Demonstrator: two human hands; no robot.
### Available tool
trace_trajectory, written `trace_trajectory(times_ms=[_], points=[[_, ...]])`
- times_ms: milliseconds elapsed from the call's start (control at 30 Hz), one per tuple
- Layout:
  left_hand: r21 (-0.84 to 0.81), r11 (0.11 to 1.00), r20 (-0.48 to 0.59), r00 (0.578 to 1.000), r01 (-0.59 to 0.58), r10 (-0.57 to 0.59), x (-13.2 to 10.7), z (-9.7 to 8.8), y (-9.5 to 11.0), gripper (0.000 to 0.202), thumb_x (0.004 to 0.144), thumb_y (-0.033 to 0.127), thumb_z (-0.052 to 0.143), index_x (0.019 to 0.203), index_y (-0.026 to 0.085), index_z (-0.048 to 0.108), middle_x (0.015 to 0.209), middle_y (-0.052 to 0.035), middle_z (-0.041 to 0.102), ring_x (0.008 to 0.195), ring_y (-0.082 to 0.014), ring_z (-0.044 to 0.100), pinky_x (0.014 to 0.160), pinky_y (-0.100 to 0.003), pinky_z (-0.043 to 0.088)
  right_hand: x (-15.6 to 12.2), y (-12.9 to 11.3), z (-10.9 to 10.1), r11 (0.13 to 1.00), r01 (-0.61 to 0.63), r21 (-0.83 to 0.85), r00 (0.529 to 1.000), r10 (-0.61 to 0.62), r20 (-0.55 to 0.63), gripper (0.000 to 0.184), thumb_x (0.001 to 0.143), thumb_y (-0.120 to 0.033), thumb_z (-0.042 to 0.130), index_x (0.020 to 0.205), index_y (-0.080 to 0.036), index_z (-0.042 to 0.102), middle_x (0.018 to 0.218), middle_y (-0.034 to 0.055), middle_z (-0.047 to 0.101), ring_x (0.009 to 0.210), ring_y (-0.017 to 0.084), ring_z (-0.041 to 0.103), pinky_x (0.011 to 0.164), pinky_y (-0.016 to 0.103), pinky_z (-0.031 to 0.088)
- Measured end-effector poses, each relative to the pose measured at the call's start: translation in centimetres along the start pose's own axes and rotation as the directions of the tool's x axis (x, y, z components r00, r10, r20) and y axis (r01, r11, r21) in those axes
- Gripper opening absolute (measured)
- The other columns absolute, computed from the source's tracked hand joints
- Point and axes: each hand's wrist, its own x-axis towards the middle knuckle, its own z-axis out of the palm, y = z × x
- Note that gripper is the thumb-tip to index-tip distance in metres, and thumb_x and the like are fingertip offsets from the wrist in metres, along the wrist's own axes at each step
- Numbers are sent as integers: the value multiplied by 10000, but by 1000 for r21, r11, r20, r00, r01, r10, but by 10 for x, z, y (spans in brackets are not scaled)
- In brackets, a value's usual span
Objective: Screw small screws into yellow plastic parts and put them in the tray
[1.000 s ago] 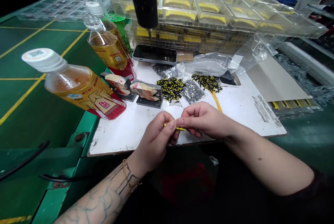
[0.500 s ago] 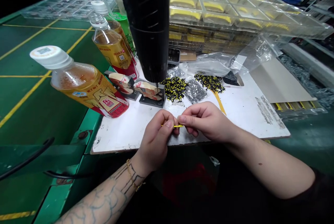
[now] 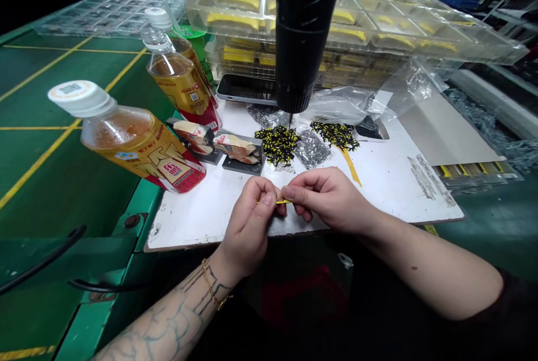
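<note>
Close together over the front of the white board (image 3: 197, 221), my two hands pinch one thin yellow strip (image 3: 282, 202). My left hand (image 3: 252, 215) closes thumb and fingers on its left part. With thumb and forefinger, my right hand (image 3: 323, 195) grips its right end; the fingers hide what is there. Behind them lie a heap of small black-and-yellow parts (image 3: 277, 144), a pile of small silvery parts (image 3: 312, 149) and a second black-and-yellow heap (image 3: 336, 134). A black electric screwdriver (image 3: 300, 41) hangs above, its bit pointing down.
Two dark blocks with taped tops, a nearer block (image 3: 239, 153) and a farther block (image 3: 195, 139), stand left of the heaps. A drink bottle (image 3: 143, 142) leans at the left, with more bottles (image 3: 180, 81) behind. Stacked clear trays (image 3: 235, 8), a phone (image 3: 246, 89) and plastic bags (image 3: 348, 104) fill the back.
The hanging screwdriver has swung to the right, uncovering the phone and the left part of the trays. Both hands keep their pinch on the yellow strip, almost unmoved.
</note>
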Motion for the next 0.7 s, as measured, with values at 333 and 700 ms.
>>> trace_trajectory(times_ms=[333, 700], points=[[-82, 997, -46, 999, -9, 6, 1, 4, 0, 141, 999, 360, 518, 988, 220, 526, 800, 5, 608, 784, -162, 562, 758, -291, 447, 7, 4, -6, 999, -24, -38, 999, 25, 39, 540, 844, -605, 684, 703, -85, 641, 619, 28, 619, 511, 56, 550, 520, 170, 438], [-52, 994, -67, 993, 95, -98, 8, 3, 6, 178, 978, 379, 516, 1060, 224, 492, 806, -1, 631, 791, -175, 626, 645, -284, 575, 9, -7, -2, 963, 225, -147, 909, -261, -324, 419, 875, -518, 681, 957, -109, 646, 604, -9, 578, 502, 56, 514, 494, 177, 429]])
